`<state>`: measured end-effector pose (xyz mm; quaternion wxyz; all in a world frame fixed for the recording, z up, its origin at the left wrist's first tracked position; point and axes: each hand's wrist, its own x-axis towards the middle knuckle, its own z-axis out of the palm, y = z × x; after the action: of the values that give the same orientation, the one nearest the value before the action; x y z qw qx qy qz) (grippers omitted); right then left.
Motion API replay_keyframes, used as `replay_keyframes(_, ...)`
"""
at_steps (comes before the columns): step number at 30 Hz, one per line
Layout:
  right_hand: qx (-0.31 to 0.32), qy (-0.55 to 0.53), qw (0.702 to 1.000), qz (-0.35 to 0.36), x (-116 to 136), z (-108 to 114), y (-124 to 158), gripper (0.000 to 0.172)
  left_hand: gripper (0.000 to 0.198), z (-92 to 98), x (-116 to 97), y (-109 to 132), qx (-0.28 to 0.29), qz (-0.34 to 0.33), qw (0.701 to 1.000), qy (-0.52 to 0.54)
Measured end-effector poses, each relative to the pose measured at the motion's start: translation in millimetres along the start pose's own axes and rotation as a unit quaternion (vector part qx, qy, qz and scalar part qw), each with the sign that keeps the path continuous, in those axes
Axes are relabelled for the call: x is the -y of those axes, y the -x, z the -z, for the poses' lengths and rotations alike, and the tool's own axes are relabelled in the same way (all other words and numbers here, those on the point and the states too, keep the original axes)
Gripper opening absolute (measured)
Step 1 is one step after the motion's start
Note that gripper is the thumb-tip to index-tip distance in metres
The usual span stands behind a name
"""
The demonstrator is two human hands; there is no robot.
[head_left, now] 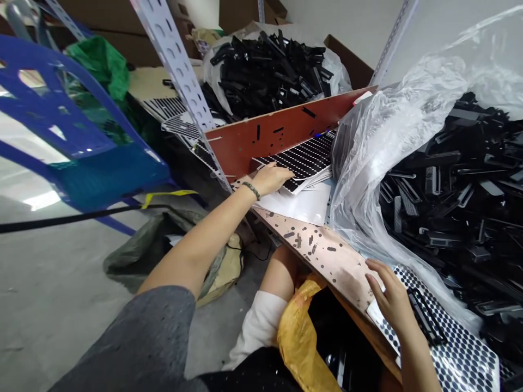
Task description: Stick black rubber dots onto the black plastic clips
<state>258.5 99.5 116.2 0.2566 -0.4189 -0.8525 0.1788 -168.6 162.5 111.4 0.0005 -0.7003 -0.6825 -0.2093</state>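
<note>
My left hand [273,177] reaches far forward and rests on the near edge of a stack of white sheets covered in black dots [305,159], fingers curled over the top sheet. A bead bracelet sits on that wrist. My right hand [390,296] lies close to me on another dotted sheet [457,343] at the edge of the worn brown table [327,250]. Its fingers are spread flat, touching a black plastic comb-like part [425,318] that lies on the sheet.
A clear plastic bag [384,147] spills a heap of black plastic parts [461,201] on the right. Another pile of black parts [269,71] sits at the back. A blue plastic chair [77,136], a perforated metal rack post [180,81], a yellow bag [298,337] stand nearby.
</note>
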Motion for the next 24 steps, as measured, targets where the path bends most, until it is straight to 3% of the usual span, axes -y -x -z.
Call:
replay_keyframes(2, -0.017, -0.101, 0.992, -0.071, 19, -19, -19, 0.034, 0.036, -2.5, -16, 15, -0.062, -0.032, 0.998, 0.001)
replay_keyframes(4, -0.022, -0.240, 0.959, -0.152, 41, -47, -43, 0.038, 0.036, -10.4, -35, 36, -0.138, -0.054, 0.989, 0.017)
replay_keyframes(6, -0.001, -0.386, 0.895, -0.223, 62, -80, -70, 0.050, 0.034, -22.8, -53, 61, -0.175, -0.064, 0.981, 0.049)
replay_keyframes(8, 0.018, -0.512, 0.809, -0.289, 79, -112, -97, 0.065, 0.031, -37.6, -69, 87, -0.173, -0.067, 0.978, 0.096)
replay_keyframes(10, 0.028, -0.595, 0.740, -0.311, 90, -137, -117, 0.077, 0.026, -52.3, -79, 115, -0.159, -0.013, 0.971, 0.180)
replay_keyframes(11, 0.020, -0.614, 0.726, -0.309, 92, -145, -124, 0.078, 0.024, -58.9, -82, 128, -0.152, 0.039, 0.958, 0.239)
replay_keyframes(13, 0.005, -0.628, 0.718, -0.301, 94, -155, -129, 0.077, 0.025, -69.3, -85, 149, -0.137, 0.163, 0.901, 0.378)
replay_keyframes(17, -0.015, -0.592, 0.758, -0.274, 85, -160, -118, 0.068, 0.034, -75.5, -81, 154, -0.106, 0.234, 0.820, 0.511)
replay_keyframes(19, -0.008, -0.526, 0.815, -0.244, 80, -158, -109, 0.058, 0.032, -72.9, -79, 141, -0.135, 0.264, 0.740, 0.603)
replay_keyframes(21, -0.034, -0.394, 0.899, -0.189, 79, -153, -102, 0.045, 0.037, -69.2, -79, 127, -0.170, 0.288, 0.661, 0.672)
replay_keyframes(22, -0.059, -0.307, 0.939, -0.147, 80, -149, -100, 0.041, 0.039, -67.6, -81, 121, -0.181, 0.291, 0.643, 0.685)
replay_keyframes(24, -0.094, -0.133, 0.986, -0.033, 85, -140, -100, 0.044, 0.038, -65.2, -88, 116, -0.182, 0.282, 0.655, 0.677)
